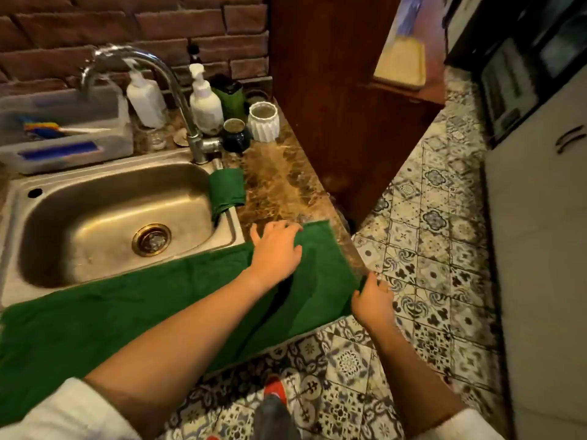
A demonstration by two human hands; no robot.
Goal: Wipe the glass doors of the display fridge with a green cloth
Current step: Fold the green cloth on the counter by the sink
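A large green cloth (133,309) lies spread over the front edge of the counter, hanging down toward the floor. My left hand (275,249) rests flat on its upper right part, fingers spread. My right hand (373,301) pinches the cloth's right edge at the counter corner. A second, smaller green cloth (226,190) is folded over the right rim of the steel sink (19,198). The display fridge's dark glass front (521,71) shows at the upper right, blurred.
A chrome tap (178,90) stands behind the sink with two white pump bottles (205,103), a white ribbed cup (263,122) and a plastic bin (63,131). A wooden cabinet (343,106) borders the marble counter (279,182). The patterned tile floor (428,249) runs to the right.
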